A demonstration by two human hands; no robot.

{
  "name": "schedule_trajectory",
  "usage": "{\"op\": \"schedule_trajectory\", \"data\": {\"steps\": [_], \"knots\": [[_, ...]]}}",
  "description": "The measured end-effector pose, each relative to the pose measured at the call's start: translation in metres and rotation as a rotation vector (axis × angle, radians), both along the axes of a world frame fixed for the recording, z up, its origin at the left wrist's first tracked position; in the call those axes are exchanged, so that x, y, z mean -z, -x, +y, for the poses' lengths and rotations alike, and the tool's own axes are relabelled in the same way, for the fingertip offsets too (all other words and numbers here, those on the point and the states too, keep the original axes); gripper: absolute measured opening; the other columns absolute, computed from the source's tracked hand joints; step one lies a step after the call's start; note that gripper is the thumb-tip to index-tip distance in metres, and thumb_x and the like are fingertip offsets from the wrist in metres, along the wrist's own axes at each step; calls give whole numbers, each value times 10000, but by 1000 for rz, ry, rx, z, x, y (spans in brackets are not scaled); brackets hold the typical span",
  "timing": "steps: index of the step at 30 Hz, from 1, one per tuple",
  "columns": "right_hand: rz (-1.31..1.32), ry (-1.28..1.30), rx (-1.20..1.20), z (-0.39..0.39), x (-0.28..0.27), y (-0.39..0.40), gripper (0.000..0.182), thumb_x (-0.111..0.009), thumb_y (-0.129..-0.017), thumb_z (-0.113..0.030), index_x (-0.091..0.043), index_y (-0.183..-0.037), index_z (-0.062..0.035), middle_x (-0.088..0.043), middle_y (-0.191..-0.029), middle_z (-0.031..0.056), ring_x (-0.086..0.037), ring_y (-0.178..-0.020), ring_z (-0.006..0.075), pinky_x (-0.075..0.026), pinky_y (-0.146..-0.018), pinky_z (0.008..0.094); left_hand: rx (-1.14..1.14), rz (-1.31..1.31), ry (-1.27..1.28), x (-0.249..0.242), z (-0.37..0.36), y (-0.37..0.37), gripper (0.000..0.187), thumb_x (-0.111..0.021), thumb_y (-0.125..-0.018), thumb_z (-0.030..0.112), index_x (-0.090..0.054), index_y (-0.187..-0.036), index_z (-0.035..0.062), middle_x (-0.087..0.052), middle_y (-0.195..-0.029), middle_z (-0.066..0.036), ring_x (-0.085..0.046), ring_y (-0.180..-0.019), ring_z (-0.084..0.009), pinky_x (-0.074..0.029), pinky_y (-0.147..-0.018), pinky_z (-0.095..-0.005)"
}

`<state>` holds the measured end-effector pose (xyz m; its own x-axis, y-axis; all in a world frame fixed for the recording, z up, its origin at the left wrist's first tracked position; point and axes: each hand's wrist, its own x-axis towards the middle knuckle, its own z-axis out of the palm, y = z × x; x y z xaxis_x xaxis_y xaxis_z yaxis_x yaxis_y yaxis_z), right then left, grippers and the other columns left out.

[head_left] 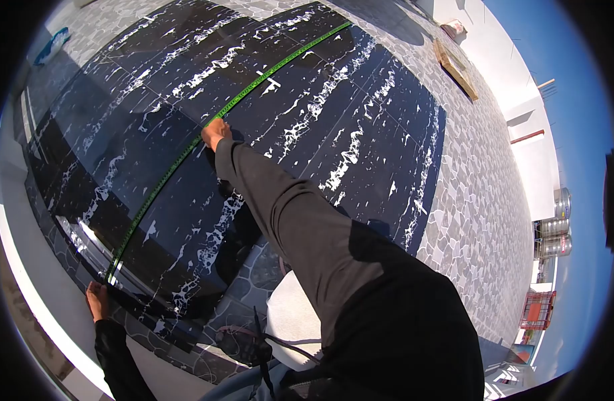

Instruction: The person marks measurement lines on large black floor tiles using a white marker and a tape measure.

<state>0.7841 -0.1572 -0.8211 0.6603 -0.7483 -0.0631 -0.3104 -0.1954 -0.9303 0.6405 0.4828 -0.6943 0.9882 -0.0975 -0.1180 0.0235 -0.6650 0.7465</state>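
A green measuring tape stretches in a long curve over glossy black tiles with white marble-like veins. At its near end, by the lower left edge of the tiles, my left hand grips the tape end with bent fingers. Farther along, near the middle of the tiled area, my right hand is closed on the tape. From there the tape runs on to the far upper edge of the tiles. My right sleeve and arm hide part of the tiles below.
Grey stone-patterned paving surrounds the tiles. A low white wall borders the left side. At the upper right lies a wooden frame near a white wall. Metal tanks and a red crate stand far right. A blue item lies upper left.
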Motion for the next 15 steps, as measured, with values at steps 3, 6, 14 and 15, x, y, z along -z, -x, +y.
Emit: {"op": "schedule_trajectory", "data": {"steps": [3, 6, 14, 15], "knots": [[478, 56, -191, 39, -145, 33, 270, -569, -790, -210, -620, -988, -35, -575, -1122, 191, -538, -1078, 308, -441, -898, 353, 1, 68, 6, -4, -2, 0, 79, -554, -738, 43, -478, -718, 43, -442, -619, 7, -423, -589, -85, -362, -560, -251], [418, 180, -108, 40, -133, 30, 189, -538, -786, -157, -643, -898, -46, -647, -974, 148, -621, -950, 272, -491, -768, 325, -1, 47, -12, -7, -3, -1, 110, -571, -733, 58, -468, -709, 29, -432, -608, -6, -414, -588, -93, -353, -562, -258], [120, -58, -107, 22, -19, -20, 246, -485, -831, -212, -648, -940, -64, -615, -1081, 144, -583, -1029, 286, -483, -813, 355, 48, 96, -61, -10, 1, -4, 142, -570, -730, 66, -451, -658, 37, -410, -580, 10, -389, -564, -72, -328, -530, -251], [120, -58, -108, 9, -21, 2, 246, -485, -831, -212, -648, -940, -64, -615, -1081, 144, -583, -1029, 286, -483, -813, 355, 47, 96, -62, -10, 0, -4, 142, -570, -730, 66, -451, -658, 37, -410, -580, 10, -389, -564, -72, -328, -530, -251]]}}
